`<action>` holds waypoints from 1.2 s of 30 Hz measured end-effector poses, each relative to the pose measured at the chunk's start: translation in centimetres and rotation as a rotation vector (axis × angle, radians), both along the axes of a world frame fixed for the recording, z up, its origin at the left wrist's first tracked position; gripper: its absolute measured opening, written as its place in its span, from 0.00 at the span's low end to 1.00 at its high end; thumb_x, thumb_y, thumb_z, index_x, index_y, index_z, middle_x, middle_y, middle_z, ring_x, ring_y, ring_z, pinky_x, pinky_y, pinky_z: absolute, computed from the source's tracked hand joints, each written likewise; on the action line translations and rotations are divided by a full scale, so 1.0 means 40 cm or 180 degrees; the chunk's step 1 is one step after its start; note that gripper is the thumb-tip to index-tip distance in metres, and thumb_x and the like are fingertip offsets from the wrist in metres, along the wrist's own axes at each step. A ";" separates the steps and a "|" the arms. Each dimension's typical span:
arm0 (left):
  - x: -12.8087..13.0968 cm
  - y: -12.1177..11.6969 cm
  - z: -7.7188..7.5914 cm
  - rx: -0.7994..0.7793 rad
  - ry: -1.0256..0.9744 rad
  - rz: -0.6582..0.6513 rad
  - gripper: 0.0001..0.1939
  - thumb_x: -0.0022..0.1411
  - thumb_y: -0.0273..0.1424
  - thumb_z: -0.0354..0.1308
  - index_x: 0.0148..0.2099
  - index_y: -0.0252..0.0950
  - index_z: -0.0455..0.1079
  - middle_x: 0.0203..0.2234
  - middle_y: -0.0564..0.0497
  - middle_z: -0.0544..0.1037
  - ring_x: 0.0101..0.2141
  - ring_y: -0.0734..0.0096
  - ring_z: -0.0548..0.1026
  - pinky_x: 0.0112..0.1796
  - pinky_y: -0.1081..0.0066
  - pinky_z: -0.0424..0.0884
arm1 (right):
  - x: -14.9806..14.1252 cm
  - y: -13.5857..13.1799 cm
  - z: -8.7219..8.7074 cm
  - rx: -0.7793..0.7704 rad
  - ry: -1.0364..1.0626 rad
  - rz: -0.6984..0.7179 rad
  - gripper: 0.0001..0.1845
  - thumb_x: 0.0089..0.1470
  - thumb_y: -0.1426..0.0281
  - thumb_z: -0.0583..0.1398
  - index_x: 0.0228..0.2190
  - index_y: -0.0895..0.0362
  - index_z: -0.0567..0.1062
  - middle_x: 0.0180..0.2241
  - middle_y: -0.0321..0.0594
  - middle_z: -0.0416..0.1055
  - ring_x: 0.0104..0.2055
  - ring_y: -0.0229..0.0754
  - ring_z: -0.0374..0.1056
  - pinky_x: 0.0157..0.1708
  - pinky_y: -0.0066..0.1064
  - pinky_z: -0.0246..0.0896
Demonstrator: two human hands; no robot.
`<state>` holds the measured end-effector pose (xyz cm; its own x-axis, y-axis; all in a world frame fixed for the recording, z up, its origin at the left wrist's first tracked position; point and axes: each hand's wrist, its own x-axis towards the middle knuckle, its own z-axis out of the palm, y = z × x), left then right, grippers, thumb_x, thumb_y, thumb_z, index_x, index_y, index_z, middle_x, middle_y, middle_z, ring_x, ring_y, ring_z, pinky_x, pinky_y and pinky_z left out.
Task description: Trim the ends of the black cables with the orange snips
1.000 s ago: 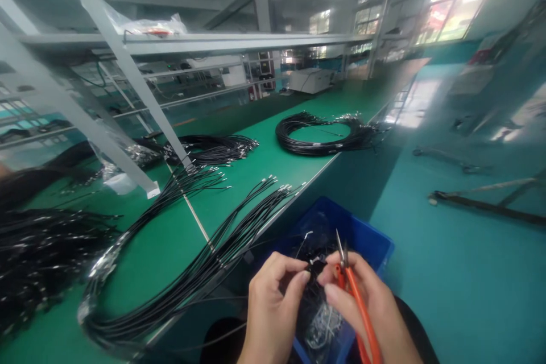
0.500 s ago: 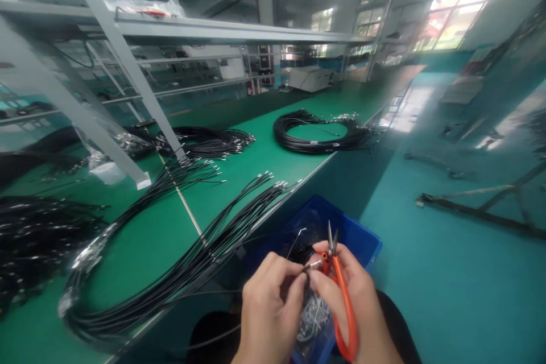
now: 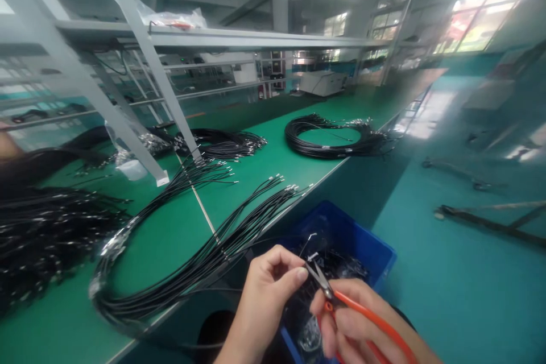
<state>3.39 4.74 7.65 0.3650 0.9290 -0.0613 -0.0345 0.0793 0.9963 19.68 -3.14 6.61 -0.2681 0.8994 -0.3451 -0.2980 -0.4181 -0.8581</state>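
My left hand [image 3: 268, 293] is closed in a pinch on the end of a thin black cable, mostly hidden by the fingers. A small pale metallic tip [image 3: 313, 256] shows just beyond the fingertips. My right hand [image 3: 362, 318] holds orange-handled scissors [image 3: 381, 324], their blades slightly apart and pointing up-left. The blade tips are right at the left fingertips; whether they touch the cable I cannot tell. Below both hands stands a blue bin [image 3: 386, 259] with dark cable pieces and clear plastic inside. A bundle of black cables [image 3: 183, 281] with metal-tipped ends curves along the green bench beside my left hand.
On the green bench [image 3: 170, 239] lie a coil of black cables [image 3: 324, 152], another bundle [image 3: 230, 145] and a dark cable pile [image 3: 55, 239]. A grey shelf post [image 3: 170, 102] rises from the bench. A wheeled stand [image 3: 478, 227] is on the floor at right.
The scissors have swung from pointing upright to pointing up-left, with their blades now at the left fingertips. My right fingers have moved away from the cable end. The view has shifted slightly.
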 end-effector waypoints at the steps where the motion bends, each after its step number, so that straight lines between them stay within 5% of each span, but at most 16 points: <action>1: 0.000 -0.002 0.000 0.0001 -0.0026 0.0000 0.08 0.52 0.31 0.63 0.27 0.32 0.70 0.19 0.56 0.69 0.23 0.77 0.64 0.27 0.77 0.60 | -0.003 0.004 -0.003 -0.0012 0.0041 -0.0003 0.10 0.52 0.70 0.56 0.38 0.60 0.70 0.28 0.42 0.73 0.21 0.33 0.58 0.26 0.29 0.54; 9: -0.002 -0.003 -0.006 0.0143 -0.0145 -0.0101 0.07 0.53 0.31 0.62 0.28 0.33 0.69 0.23 0.53 0.73 0.27 0.73 0.68 0.30 0.75 0.63 | -0.006 0.040 -0.017 0.0276 0.0380 0.0168 0.18 0.49 0.60 0.61 0.38 0.60 0.68 0.24 0.40 0.73 0.13 0.26 0.53 0.14 0.19 0.45; 14: -0.003 0.003 -0.010 0.0243 0.0025 0.0025 0.06 0.53 0.31 0.62 0.27 0.34 0.69 0.21 0.55 0.70 0.25 0.74 0.66 0.29 0.76 0.62 | -0.015 0.049 -0.016 0.0043 -0.0520 0.0363 0.18 0.41 0.61 0.65 0.31 0.60 0.70 0.15 0.33 0.69 0.08 0.25 0.50 0.10 0.18 0.44; 18: 0.003 -0.018 -0.034 0.0560 0.0698 0.0122 0.02 0.52 0.26 0.59 0.27 0.35 0.70 0.22 0.54 0.69 0.25 0.73 0.67 0.27 0.75 0.61 | -0.002 0.019 -0.008 0.0275 -0.0733 -0.0423 0.16 0.39 0.64 0.67 0.30 0.58 0.72 0.16 0.33 0.68 0.12 0.28 0.54 0.12 0.20 0.48; 22: 0.022 -0.084 -0.099 0.0905 0.1523 -0.0609 0.05 0.48 0.23 0.61 0.27 0.39 0.73 0.24 0.54 0.74 0.26 0.70 0.70 0.26 0.75 0.63 | 0.034 0.011 -0.010 0.0169 -0.0436 -0.1376 0.20 0.37 0.61 0.69 0.33 0.54 0.73 0.20 0.36 0.71 0.14 0.32 0.57 0.14 0.25 0.53; 27: 0.015 -0.142 -0.150 0.1554 0.2316 -0.1097 0.02 0.49 0.29 0.64 0.27 0.42 0.73 0.23 0.53 0.76 0.25 0.67 0.72 0.27 0.71 0.64 | 0.040 0.012 -0.008 0.0024 -0.0071 -0.1631 0.19 0.38 0.65 0.68 0.36 0.51 0.74 0.22 0.38 0.71 0.22 0.42 0.65 0.18 0.30 0.59; 32: -0.087 -0.080 -0.118 0.2331 0.3506 0.0104 0.09 0.60 0.27 0.51 0.37 0.39 0.72 0.31 0.48 0.77 0.35 0.64 0.71 0.37 0.68 0.65 | 0.032 0.002 0.000 0.0121 -0.0279 -0.1752 0.20 0.40 0.65 0.68 0.38 0.51 0.74 0.23 0.37 0.71 0.18 0.38 0.61 0.18 0.30 0.57; 36: -0.159 -0.007 -0.095 0.2180 0.4002 0.0905 0.11 0.62 0.25 0.47 0.38 0.36 0.70 0.34 0.43 0.74 0.39 0.56 0.68 0.42 0.60 0.61 | 0.027 0.008 -0.019 0.0192 -0.0191 -0.1589 0.18 0.44 0.65 0.66 0.40 0.52 0.72 0.24 0.37 0.71 0.20 0.36 0.62 0.20 0.27 0.56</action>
